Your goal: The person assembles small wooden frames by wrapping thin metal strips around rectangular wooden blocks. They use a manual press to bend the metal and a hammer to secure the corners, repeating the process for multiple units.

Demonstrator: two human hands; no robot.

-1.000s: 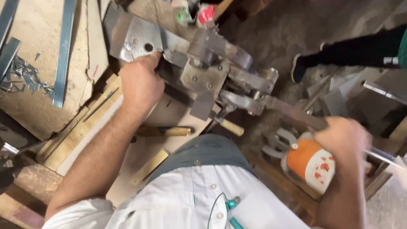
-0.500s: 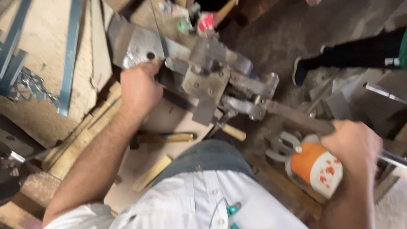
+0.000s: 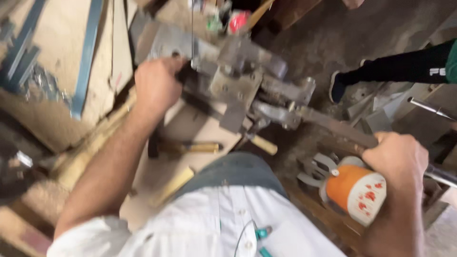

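left hand point(image 3: 154, 88) fingers curled shut on the flat metal piece point(image 3: 164, 45) at the press's far-left end | lever press point(image 3: 238, 81) mid-scene, long axis running far-left to near-right, wood scraps crowding its left | lever bar point(image 3: 338, 126) pointing near-right | right hand point(image 3: 397, 159) fisted around the bar, orange cup point(image 3: 354, 188) just beneath
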